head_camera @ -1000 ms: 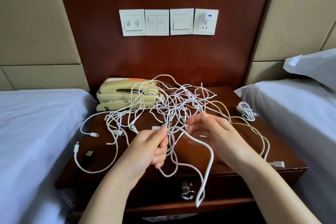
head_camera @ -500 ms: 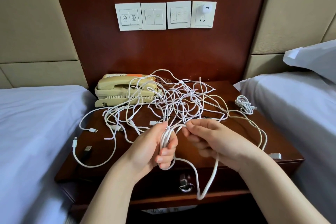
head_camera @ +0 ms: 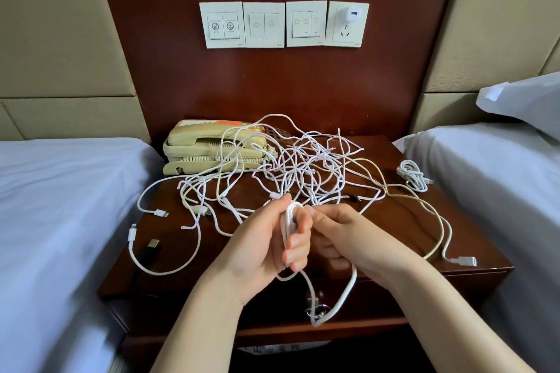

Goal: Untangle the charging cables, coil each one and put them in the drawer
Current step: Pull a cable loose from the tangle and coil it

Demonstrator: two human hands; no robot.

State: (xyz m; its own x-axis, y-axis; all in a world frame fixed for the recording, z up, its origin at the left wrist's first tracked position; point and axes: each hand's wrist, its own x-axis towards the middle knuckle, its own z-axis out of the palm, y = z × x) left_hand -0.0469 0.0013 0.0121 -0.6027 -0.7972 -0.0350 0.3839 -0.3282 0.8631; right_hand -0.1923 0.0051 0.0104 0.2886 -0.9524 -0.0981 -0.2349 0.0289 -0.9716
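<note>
A tangle of white charging cables (head_camera: 306, 169) sprawls over the dark wooden nightstand (head_camera: 472, 254). My left hand (head_camera: 266, 245) grips a few loops of one white cable (head_camera: 288, 221) wound round its fingers. My right hand (head_camera: 342, 236) pinches the same cable just beside the left fingers. A long loop of it (head_camera: 339, 303) hangs down in front of the drawer (head_camera: 375, 297), which is closed, with a metal pull (head_camera: 315, 310). One coiled cable (head_camera: 413, 174) lies at the nightstand's right rear.
A beige telephone (head_camera: 212, 145) stands at the back left, with cables draped over it. Beds with white sheets flank the nightstand on the left (head_camera: 60, 206) and right (head_camera: 500, 191). Loose plugs (head_camera: 153, 244) lie near the left edge. Wall switches and a charger (head_camera: 351, 15) are above.
My hands have come together. The cable is now wound in loops round my left fingers, and the hanging loop in front of the drawer has shortened.
</note>
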